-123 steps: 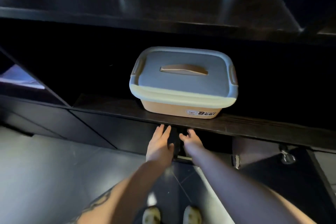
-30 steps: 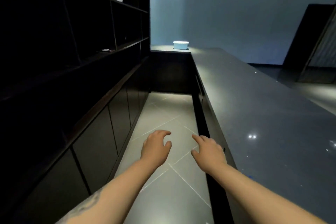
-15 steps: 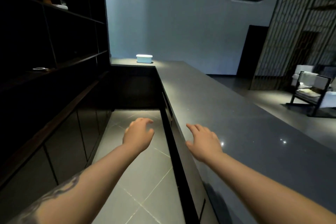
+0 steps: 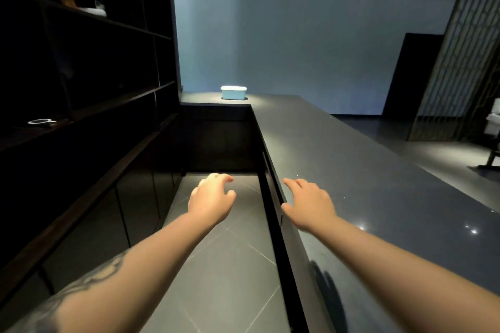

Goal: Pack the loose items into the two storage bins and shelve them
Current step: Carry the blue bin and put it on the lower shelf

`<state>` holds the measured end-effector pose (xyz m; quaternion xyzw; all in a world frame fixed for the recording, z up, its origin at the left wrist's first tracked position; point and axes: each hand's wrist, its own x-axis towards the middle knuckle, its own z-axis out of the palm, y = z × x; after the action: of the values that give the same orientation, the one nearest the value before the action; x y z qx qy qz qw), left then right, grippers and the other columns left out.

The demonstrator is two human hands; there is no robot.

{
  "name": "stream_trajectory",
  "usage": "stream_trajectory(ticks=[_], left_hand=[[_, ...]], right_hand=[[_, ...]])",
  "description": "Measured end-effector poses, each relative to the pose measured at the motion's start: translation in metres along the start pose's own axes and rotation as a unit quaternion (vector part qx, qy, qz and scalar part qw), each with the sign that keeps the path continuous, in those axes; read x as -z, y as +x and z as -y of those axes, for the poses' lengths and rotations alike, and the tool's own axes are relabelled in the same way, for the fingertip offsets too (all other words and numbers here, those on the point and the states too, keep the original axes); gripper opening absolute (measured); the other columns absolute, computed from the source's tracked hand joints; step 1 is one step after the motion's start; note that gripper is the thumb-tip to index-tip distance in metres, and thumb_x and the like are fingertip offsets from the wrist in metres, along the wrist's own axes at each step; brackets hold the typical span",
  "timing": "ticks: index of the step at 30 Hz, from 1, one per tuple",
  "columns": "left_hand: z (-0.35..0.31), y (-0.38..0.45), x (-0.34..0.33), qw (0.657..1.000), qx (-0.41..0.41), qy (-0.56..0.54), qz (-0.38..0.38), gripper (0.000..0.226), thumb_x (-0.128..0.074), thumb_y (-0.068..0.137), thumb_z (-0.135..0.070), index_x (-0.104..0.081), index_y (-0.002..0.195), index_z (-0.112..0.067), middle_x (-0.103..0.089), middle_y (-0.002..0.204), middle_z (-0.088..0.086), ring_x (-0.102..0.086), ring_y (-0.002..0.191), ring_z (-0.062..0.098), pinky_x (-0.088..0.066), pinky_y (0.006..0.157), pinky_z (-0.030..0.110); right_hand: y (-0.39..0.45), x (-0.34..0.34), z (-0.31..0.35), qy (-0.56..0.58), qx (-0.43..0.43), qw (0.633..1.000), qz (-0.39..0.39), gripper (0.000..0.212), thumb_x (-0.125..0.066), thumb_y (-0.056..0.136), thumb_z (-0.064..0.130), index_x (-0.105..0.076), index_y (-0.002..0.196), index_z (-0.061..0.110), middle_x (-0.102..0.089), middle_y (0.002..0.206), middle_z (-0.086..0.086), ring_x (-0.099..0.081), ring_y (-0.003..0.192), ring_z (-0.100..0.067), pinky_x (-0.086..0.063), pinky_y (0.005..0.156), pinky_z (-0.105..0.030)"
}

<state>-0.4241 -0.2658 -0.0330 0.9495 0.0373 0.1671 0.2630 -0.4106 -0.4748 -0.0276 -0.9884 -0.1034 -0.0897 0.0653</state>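
See no readable text, label, brand or number anywhere. Blue bin [image 4: 233, 92] on far counter [image 4: 351, 170] too small and distant; any print on it I cannot make out.

View swung from shelved bin to aisle, blue bin [image 4: 233, 92] ahead, hands lifted

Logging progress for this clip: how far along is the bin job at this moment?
Done: nothing can be confirmed here; no shelved bin shows on the dark shelves. In hand: nothing; the left hand and right hand are both empty, held out over the aisle and the counter edge. Left: a blue bin, lid on, sits at the counter's far end and is not yet shelved.
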Motion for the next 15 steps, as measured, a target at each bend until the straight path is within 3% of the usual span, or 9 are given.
stream_trajectory(ticks=[8,15], left_hand=[[0.084,0.178,-0.006,0.999,0.017,0.029,0.006,0.04,-0.051,0.087,-0.028,-0.053,0.127,-0.03,-0.049,0.136,-0.004,-0.047,0.123,0.021,-0.042,0.1,0.037],[0.095,0.331,-0.05,1.0,-0.008,0.007,0.018,0.042,-0.052,0.087,-0.027,-0.052,0.129,-0.028,-0.045,0.138,-0.006,-0.044,0.125,0.018,-0.039,0.102,0.037]], right_hand=[[0.195,-0.026,0.039,0.016,-0.009,1.0,-0.022,0.06,-0.044,0.091,0.035,-0.026,0.149,0.027,-0.04,0.146,0.0,-0.038,0.132,-0.024,-0.035,0.103,-0.037],[0.34,-0.055,0.023,-0.018,-0.018,0.999,-0.021,0.06,-0.046,0.091,0.038,-0.029,0.148,0.027,-0.043,0.143,0.001,-0.041,0.128,-0.025,-0.037,0.098,-0.036]])
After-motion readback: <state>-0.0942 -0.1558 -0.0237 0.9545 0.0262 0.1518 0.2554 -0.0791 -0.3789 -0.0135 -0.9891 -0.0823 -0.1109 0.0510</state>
